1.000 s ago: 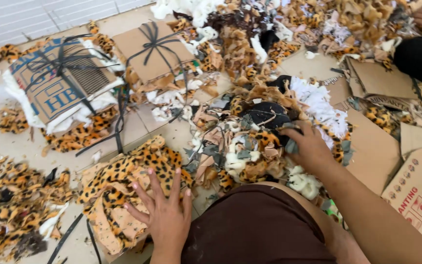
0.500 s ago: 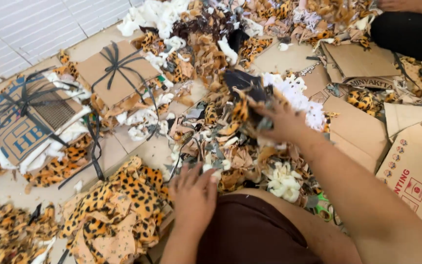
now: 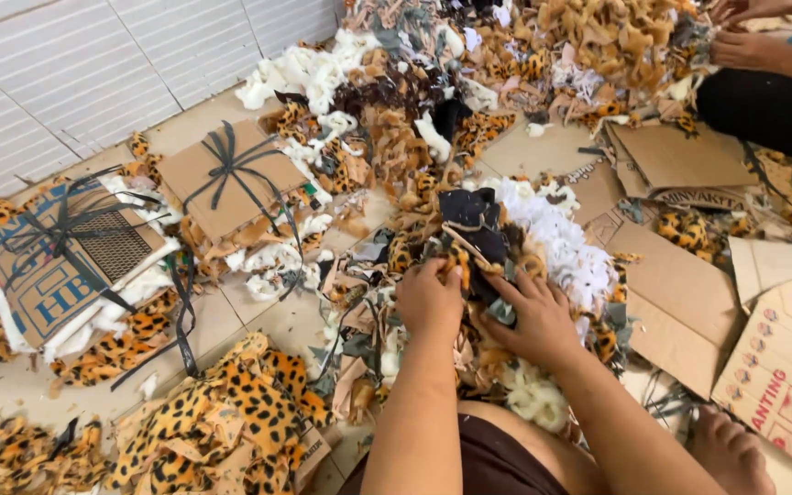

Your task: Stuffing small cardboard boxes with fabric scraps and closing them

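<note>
Gripping scrap pile (image 3: 469, 247), both hands; left hand (image 3: 428, 298) left leopard fabric (image 3: 231, 412).

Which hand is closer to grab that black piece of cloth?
Probably the right hand: its fingers already touch the black cloth at its lower edge, while the left hand rests beside it on leopard-print scraps.

bare forearms, no sleeves, left hand (image 3: 430, 298) and right hand (image 3: 543, 321) ungloved, no rings seen; dark brown garment (image 3: 497, 463) over lap; bare foot (image 3: 731, 449)
</note>
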